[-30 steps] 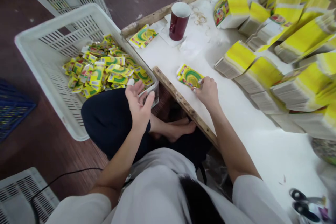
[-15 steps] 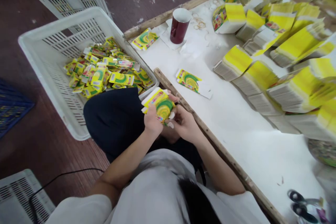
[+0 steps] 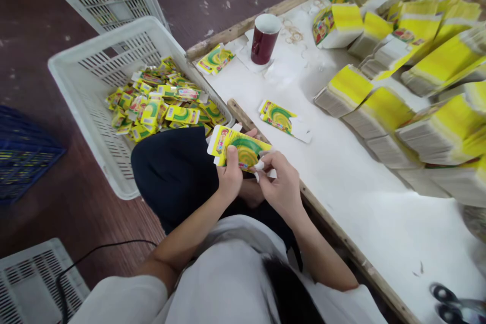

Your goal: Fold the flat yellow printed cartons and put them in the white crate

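Over my lap I hold a yellow and green cardboard box (image 3: 245, 148) with white end flaps. My left hand (image 3: 231, 174) is closed on its left part, thumb on the printed face and fingers behind. At the box's right end, my right hand (image 3: 280, 182) pinches around the white flaps; its fingertips partly hide that end. Another yellow box (image 3: 279, 116), flattened-looking with a white flap sticking out, lies on the white tabletop (image 3: 341, 182) just beyond my hands. To my left, a white plastic crate (image 3: 81, 96) holds many small yellow boxes (image 3: 152, 106).
A maroon cup (image 3: 262, 43) stands near the table's far edge beside a yellow box (image 3: 215, 59). Stacks of yellow cartons (image 3: 379, 106) fill the right side. Black-handled scissors (image 3: 448, 304) lie at lower right. A blue crate (image 3: 26, 152) is on the floor.
The box in my hands has turned, showing more of its printed face. My right hand has shifted slightly right, still at the box's end flaps. The whole view has shifted slightly.
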`<action>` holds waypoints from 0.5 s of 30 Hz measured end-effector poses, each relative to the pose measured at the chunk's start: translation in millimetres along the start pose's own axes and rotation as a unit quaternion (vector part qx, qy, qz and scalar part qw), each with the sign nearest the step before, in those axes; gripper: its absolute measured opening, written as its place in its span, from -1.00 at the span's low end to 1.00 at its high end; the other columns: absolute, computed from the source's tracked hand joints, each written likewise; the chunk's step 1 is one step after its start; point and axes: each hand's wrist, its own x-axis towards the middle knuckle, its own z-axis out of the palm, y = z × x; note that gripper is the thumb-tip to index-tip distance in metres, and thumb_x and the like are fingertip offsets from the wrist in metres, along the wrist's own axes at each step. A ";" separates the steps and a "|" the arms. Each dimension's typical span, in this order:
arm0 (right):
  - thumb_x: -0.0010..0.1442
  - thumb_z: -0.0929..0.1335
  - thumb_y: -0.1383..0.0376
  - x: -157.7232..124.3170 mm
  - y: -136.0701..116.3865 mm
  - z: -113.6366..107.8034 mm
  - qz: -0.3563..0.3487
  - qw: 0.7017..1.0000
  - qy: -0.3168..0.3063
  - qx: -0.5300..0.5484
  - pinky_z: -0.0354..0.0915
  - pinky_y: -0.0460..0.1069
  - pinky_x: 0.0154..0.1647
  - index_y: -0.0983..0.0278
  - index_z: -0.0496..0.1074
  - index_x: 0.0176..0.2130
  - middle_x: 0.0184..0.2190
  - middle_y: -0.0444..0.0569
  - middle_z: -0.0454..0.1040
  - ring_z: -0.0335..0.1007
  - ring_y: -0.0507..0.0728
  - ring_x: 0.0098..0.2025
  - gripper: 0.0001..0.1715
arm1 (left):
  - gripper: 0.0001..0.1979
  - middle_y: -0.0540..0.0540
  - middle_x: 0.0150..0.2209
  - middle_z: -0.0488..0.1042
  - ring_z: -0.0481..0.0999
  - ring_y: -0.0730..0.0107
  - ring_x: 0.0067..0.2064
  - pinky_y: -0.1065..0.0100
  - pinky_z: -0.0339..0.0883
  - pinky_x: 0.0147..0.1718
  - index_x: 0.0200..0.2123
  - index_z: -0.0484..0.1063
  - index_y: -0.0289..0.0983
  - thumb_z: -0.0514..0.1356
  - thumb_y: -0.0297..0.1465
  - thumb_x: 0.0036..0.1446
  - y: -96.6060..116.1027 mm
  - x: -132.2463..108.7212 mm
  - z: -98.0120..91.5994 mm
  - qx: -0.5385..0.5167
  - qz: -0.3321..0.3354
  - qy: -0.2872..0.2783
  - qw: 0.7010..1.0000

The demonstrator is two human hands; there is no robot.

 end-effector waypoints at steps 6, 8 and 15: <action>0.15 0.46 0.21 5.1 3.5 6.3 0.080 0.969 -0.119 0.202 0.36 0.01 -0.23 0.16 0.28 -0.24 -0.33 -0.14 0.40 0.37 0.09 -0.29 -0.71 | -0.36 -0.19 -0.26 0.61 0.62 0.05 -0.04 0.12 0.59 -0.15 -0.27 0.50 -0.23 0.09 0.25 0.10 4.1 1.8 2.4 -0.043 -0.065 0.002 0.997; 0.14 0.49 0.17 3.9 6.0 10.8 0.083 0.956 -0.158 0.233 0.37 0.01 -0.16 0.15 0.28 -0.15 -0.23 -0.11 0.43 0.40 0.10 -0.20 -0.62 | -0.39 -0.16 -0.34 0.57 0.63 0.08 -0.09 0.15 0.58 -0.17 -0.37 0.42 -0.21 0.07 0.25 0.09 12.2 8.4 4.8 -0.064 -0.069 0.041 0.995; 0.04 0.56 0.14 11.2 12.3 9.7 0.100 0.966 -0.113 0.209 0.26 -0.06 -0.36 0.12 0.26 -0.05 -0.38 -0.22 0.36 0.30 0.04 -0.37 -0.40 | -0.33 -0.12 -0.30 0.53 0.60 0.18 -0.11 0.23 0.52 -0.21 -0.26 0.39 -0.18 0.02 0.32 0.05 7.1 17.7 -4.1 0.009 -0.057 -0.005 0.998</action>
